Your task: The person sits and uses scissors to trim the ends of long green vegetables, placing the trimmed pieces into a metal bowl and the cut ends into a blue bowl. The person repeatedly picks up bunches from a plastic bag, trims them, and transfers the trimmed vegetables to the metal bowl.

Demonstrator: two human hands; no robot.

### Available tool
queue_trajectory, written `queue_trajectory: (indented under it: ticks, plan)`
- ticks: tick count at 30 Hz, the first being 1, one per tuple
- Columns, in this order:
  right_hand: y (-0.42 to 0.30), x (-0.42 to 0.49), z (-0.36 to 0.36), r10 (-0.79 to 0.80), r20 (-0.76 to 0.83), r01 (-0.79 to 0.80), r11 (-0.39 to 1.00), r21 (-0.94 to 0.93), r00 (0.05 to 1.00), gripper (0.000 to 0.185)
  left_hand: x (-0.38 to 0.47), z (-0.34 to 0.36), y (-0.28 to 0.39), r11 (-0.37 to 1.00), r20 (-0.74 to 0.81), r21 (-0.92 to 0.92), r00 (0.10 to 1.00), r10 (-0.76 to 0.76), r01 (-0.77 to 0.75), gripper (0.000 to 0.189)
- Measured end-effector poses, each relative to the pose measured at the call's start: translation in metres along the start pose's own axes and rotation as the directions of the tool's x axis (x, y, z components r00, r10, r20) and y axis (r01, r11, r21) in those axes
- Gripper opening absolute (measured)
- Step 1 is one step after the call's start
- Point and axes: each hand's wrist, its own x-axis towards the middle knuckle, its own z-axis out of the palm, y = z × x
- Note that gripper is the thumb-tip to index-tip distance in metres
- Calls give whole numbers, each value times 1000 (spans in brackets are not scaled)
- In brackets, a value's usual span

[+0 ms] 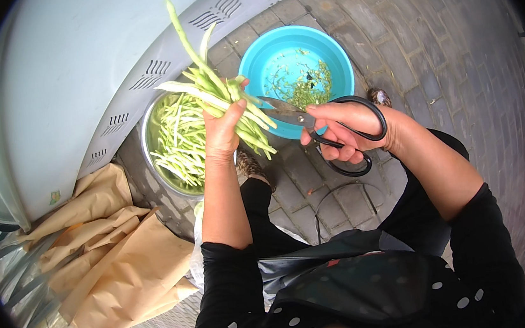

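A bunch of long green beans (216,89) is gripped in my left hand (225,127), over the gap between two basins. My right hand (345,129) holds scissors with black looped handles (298,117), their parted blades pointing left at the near side of the bunch. Below and left, a metal basin (149,164) holds a heap of green beans (180,139). The blue plastic basin (251,59), beyond the scissors, has small green bean trimmings (309,87) scattered over its bottom.
A large white appliance-like body (74,63) with vent slots stands at the upper left. Crumpled brown paper (125,274) lies at the lower left. Grey paving bricks (404,53) cover the ground. A thin dark hoop or cord (317,220) is between my legs, near a clear plastic bag (196,252).
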Motion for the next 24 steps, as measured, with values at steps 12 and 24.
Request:
queue_trajectory:
  ticks: [12,24]
  plan:
    - [3,11,7,-34,-37,39,990,138,999,55,-5,15,-2,993,59,121,998,-11,4,45]
    - [12,22,26,-123,-328,129,992,-3,937,47,-8,-15,-13,986,-203,-168,979,-27,-7,41]
